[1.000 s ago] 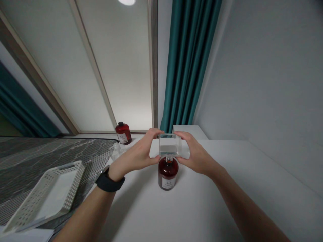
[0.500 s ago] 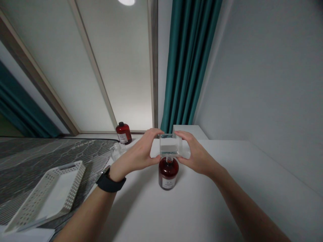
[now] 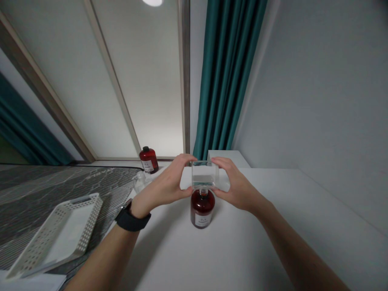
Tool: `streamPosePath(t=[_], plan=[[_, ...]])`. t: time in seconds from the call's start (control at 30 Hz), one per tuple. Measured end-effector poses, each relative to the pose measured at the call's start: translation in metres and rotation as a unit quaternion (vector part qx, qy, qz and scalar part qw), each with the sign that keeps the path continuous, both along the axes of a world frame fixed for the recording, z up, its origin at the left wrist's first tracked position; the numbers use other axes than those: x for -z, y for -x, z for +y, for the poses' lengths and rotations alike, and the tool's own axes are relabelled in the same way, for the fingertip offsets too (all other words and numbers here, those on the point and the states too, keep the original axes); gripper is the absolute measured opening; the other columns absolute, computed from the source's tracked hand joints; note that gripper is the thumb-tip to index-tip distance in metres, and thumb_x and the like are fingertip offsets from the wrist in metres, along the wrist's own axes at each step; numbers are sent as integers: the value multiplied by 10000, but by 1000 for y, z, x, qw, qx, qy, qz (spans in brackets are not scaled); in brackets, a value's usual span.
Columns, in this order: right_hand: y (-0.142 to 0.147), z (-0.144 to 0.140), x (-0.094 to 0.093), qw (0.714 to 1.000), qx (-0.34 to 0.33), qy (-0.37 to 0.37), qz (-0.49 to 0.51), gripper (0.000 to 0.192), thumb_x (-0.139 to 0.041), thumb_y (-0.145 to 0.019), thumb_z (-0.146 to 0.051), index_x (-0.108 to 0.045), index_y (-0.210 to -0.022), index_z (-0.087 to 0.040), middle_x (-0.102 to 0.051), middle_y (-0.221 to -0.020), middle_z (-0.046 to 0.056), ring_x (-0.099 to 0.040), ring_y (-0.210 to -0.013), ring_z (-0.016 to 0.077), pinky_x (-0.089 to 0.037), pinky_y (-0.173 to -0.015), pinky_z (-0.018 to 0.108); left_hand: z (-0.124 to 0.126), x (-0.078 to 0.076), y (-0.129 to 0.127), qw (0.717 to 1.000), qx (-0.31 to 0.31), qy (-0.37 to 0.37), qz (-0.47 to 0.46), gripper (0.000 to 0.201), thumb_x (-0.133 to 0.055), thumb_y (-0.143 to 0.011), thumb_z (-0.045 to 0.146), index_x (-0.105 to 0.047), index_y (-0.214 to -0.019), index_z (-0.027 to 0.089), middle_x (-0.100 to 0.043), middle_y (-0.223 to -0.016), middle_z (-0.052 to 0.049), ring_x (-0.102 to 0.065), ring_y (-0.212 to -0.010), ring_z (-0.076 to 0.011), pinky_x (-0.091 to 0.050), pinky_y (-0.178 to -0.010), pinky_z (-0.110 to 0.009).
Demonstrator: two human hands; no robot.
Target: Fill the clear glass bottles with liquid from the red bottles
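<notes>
A pale wall [image 3: 327, 105] fills the right side, and a frosted sliding door [image 3: 145, 72] stands at the far left, with a teal curtain [image 3: 232, 81] between them. Below spreads the white desk [image 3: 230, 254]. To its left lies a grey patterned surface [image 3: 118, 180], with a white perforated basket [image 3: 87, 228] near its front.

The left hand [image 3: 170, 180] and right hand [image 3: 239, 188] reach in from either side. Each has a grip on a clear container [image 3: 205, 171], fingers along its top edge and thumb under the lower edge. The container is directly above the neck of a dark red bottle [image 3: 202, 208], which stands upright in the middle of the desk. Whether the container rests on that neck or floats just over it, I cannot tell.

A capped red bottle [image 3: 148, 159] stands at the far left. Nearer than it, beside the left wrist, is a clear object [image 3: 140, 181] that is hard to make out; a black wristband [image 3: 132, 220] circles that wrist.

Little has changed over the last second: the right fingertips have slid slightly rightward along the container's top, while container and bottle keep their alignment. I judge this to be steadying or fine adjustment.
</notes>
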State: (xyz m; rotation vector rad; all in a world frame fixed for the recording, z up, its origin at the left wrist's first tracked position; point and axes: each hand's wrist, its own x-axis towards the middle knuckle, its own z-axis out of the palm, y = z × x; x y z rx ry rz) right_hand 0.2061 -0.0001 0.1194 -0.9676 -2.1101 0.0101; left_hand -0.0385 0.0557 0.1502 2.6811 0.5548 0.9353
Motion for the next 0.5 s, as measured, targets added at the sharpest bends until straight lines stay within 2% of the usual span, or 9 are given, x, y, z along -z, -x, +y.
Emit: streamPosePath(t=[0.5], plan=[[0,-1,-2,1000,-2,-4,-2,794,-675,-856,-174,-254,-1508,-340,-471,-1446,104,-456,-1369,331,-397,-1142,596,-1,-1,1,1000,-5,-25,-2,653,-681,-830,189,-330,-1376,259,-509,-1326,-113,-543,-1232,-311,-501,-1060,-519]])
